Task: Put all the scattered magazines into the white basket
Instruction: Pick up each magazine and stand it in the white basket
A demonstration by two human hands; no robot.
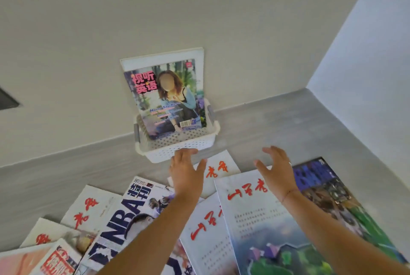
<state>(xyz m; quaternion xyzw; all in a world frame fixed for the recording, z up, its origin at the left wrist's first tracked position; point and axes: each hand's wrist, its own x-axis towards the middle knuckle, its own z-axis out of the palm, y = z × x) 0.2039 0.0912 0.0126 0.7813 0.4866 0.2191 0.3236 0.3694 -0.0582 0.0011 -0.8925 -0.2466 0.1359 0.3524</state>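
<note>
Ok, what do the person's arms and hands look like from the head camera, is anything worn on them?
No sleeves show: the left forearm and right forearm are bare all the way to the frame edge. The right hand wears a thin pale ring, and a thin cord bracelet circles its wrist. The left hand shows no ring, band or watch.

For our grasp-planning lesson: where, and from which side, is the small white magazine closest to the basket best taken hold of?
Probably by its far edge, the one facing the white basket, coming down from above on that side. The small white magazine lies flat with its near end tucked under a larger magazine, so only that far edge looks free to pinch.
</note>
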